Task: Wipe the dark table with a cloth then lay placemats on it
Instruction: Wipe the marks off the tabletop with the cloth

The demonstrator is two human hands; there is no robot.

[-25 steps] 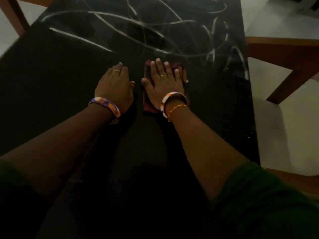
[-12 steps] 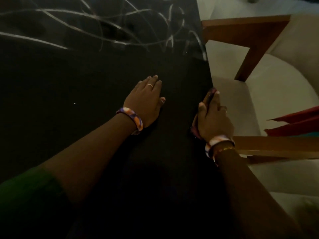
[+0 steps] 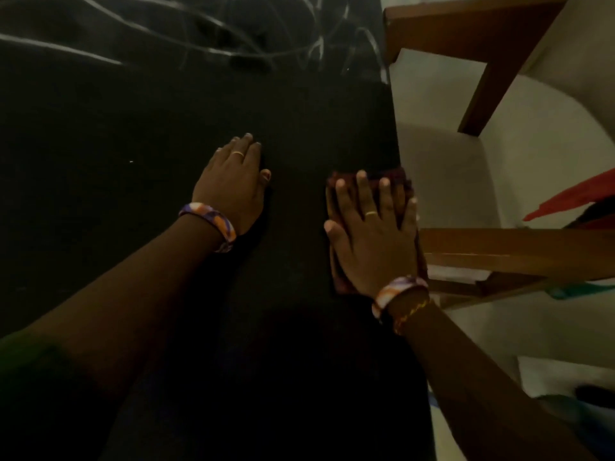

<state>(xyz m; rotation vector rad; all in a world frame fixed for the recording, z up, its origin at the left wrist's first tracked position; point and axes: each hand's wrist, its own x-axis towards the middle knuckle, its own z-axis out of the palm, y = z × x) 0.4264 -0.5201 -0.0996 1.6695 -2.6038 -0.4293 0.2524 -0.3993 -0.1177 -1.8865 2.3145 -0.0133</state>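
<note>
The dark table (image 3: 139, 134) fills the left and middle of the view, with pale streaky veins at its far end. A folded dark red cloth (image 3: 396, 176) lies at the table's right edge. My right hand (image 3: 374, 234) presses flat on the cloth with straight, spread fingers, covering most of it. My left hand (image 3: 233, 184) rests flat on the bare tabletop to the left, about a hand's width from the cloth, holding nothing.
Two wooden chairs stand along the table's right side: one far (image 3: 472, 31), one near (image 3: 519, 251) with a pale seat. Red fabric (image 3: 579, 197) and a greenish piece (image 3: 585, 289) lie at the right edge. The floor is pale.
My right hand, curled over the cloth at the table's edge half a second ago, now lies flat on it with fingers spread. Earlier it slid the cloth rightward. The left hand stayed resting.
</note>
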